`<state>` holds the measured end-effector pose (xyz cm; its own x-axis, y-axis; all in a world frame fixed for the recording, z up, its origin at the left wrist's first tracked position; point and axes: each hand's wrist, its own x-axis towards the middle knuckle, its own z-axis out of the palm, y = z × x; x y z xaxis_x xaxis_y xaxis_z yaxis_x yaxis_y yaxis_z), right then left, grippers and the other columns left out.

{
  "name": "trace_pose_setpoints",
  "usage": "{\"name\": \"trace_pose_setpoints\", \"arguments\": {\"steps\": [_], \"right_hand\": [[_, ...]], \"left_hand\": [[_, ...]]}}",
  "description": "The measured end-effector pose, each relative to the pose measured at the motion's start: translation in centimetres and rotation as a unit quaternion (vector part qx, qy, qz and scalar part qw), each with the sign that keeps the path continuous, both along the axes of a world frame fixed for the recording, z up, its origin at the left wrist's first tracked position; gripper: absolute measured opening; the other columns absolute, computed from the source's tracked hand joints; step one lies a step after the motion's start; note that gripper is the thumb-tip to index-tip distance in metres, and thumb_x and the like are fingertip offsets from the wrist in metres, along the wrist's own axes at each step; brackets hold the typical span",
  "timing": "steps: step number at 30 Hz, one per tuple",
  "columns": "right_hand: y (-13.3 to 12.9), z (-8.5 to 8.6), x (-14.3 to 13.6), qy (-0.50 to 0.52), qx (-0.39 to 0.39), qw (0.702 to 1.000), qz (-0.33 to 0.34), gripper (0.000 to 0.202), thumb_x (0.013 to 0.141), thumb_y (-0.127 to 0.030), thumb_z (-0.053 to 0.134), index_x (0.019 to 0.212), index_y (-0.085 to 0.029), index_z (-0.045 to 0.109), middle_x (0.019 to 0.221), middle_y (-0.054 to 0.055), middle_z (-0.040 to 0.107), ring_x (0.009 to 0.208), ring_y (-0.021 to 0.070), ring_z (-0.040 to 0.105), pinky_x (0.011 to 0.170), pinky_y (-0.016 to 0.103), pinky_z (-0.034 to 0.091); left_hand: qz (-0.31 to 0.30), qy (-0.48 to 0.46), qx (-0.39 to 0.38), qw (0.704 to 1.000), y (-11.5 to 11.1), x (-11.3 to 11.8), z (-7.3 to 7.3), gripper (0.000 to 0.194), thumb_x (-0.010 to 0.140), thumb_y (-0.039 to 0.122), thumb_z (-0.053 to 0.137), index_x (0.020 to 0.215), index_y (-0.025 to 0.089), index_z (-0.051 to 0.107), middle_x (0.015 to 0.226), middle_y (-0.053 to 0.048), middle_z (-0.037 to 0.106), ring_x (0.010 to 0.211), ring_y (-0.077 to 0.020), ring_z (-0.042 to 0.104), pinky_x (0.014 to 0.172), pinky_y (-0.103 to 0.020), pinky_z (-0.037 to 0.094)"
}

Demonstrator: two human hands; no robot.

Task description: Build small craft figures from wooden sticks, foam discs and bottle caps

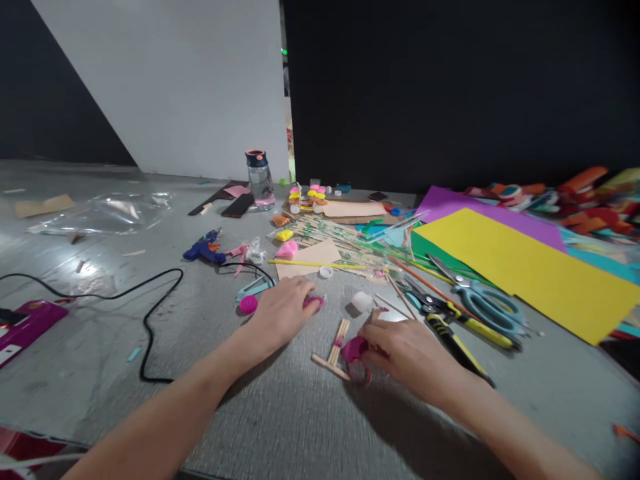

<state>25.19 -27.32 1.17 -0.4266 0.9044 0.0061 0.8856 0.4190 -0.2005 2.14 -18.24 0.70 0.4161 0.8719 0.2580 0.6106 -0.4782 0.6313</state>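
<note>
My left hand (283, 308) rests on the table with its fingers curled over a small magenta piece (314, 303), whose kind I cannot make out. Between the thumb and fingers of my right hand (403, 348) is a magenta lump (353, 349). Just below it lies a clear round piece with a pink edge (360, 373). Beside that hand is a small bundle of wooden sticks (339, 341) with a magenta band, and a flat stick (330, 367) lies across its lower end. A white cap (361, 301) sits between my hands, and a magenta cap (249, 305) left of my left hand.
Pliers (457, 343) and blue-handled scissors (487, 303) lie right of my right hand. Behind are printed sticks (335, 240), yellow sheet (525, 267) and a water bottle (261, 183). At left lie a blue glue gun (204, 248) and a black cord (147, 327).
</note>
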Motion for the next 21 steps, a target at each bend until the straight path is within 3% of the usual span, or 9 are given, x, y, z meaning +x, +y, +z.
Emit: {"name": "trace_pose_setpoints", "arguments": {"steps": [2,5,9,15,21], "right_hand": [[-0.1,0.1,0.2,0.029,0.012,0.999,-0.007,0.005,0.090,-0.015,0.066,0.086,-0.018,0.068,0.083,0.004,0.071,0.074,0.0194,0.066,0.062,0.028,0.036],[-0.2,0.2,0.3,0.121,0.017,0.992,-0.024,0.007,0.093,-0.018,0.065,0.086,-0.019,0.066,0.082,0.001,0.069,0.072,0.0159,0.063,0.063,0.026,0.038],[-0.5,0.4,0.2,0.207,0.020,0.977,-0.040,0.012,0.094,-0.027,0.067,0.085,-0.021,0.064,0.076,-0.002,0.066,0.065,0.0137,0.057,0.058,0.025,0.035],[-0.6,1.8,0.9,0.220,-0.005,0.974,0.060,0.011,0.100,-0.024,0.056,0.092,-0.021,0.063,0.085,0.000,0.065,0.075,0.0141,0.059,0.065,0.026,0.040],[-1.1,3.0,1.8,0.213,-0.026,0.973,0.085,0.015,0.103,-0.022,0.051,0.094,-0.022,0.063,0.083,-0.002,0.066,0.074,0.0128,0.059,0.068,0.026,0.040]], "left_hand": [[-0.018,-0.030,0.017,0.999,-0.5,0.3,0.5,0.015,0.082,0.036,0.073,0.089,0.022,0.073,0.099,-0.009,0.069,0.102,-0.0298,0.056,0.099,-0.040,0.034],[-0.104,-0.061,0.032,0.992,-1.8,1.0,1.4,0.024,0.081,0.040,0.076,0.098,0.023,0.073,0.104,-0.009,0.069,0.109,-0.0306,0.054,0.103,-0.042,0.031],[-0.222,-0.046,-0.010,0.974,-3.4,1.8,2.0,0.020,0.087,0.038,0.070,0.098,0.022,0.072,0.094,-0.007,0.070,0.092,-0.0249,0.059,0.087,-0.035,0.039],[-0.215,-0.143,-0.125,0.958,-3.7,2.0,1.6,0.015,0.089,0.033,0.068,0.097,0.021,0.071,0.087,-0.003,0.069,0.082,-0.0185,0.061,0.080,-0.028,0.042],[-0.278,-0.173,-0.212,0.921,-3.3,1.9,1.6,0.009,0.089,0.027,0.068,0.092,0.020,0.074,0.088,-0.004,0.069,0.085,-0.0176,0.060,0.081,-0.029,0.045]]}}
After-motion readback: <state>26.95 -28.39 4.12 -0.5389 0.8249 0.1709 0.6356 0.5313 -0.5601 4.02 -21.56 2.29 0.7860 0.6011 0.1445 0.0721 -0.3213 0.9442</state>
